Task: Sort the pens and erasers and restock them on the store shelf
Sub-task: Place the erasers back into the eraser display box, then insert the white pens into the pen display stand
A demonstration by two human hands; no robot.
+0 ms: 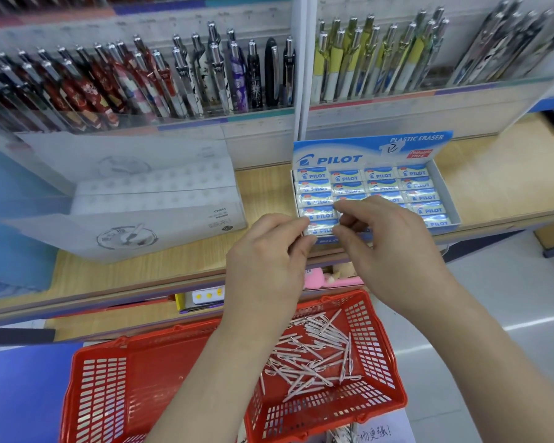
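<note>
Restocking erasers, by the look of it: left grip [266, 251] and right grip [387, 238] both pinched on one wrapped eraser [321, 230], fingertips at its two ends, right at the front-left corner of the Pilot eraser box [446, 190] on the wooden shelf [499, 183]. Neither released nor clenched on nothing; both grasping that same eraser. Hard to tell whether already seated in its row or just above it, with the edges hidden behind fingers. Box otherwise close to full, wrapped rows packed side by side, so probably near the end of the eraser half of the job. Next move, as a judgement: press down level into the front row, flush with the neighbours, then let go without dragging the slick wrapper back up. After that, pens [317, 353] waiting loose in the red basket [77, 378] below the forearms, a tangled heap at its right end, not yet sorted. Above, racks of display pens [173, 78] standing upright behind clear fronts, likely the destination. Left of the eraser box, a white carton [147, 203] on the same shelf, apart from it and not in the way. Main hindrances: a tight fit in the box, and both forearms stretched across the basket, blocking any reach down.
</note>
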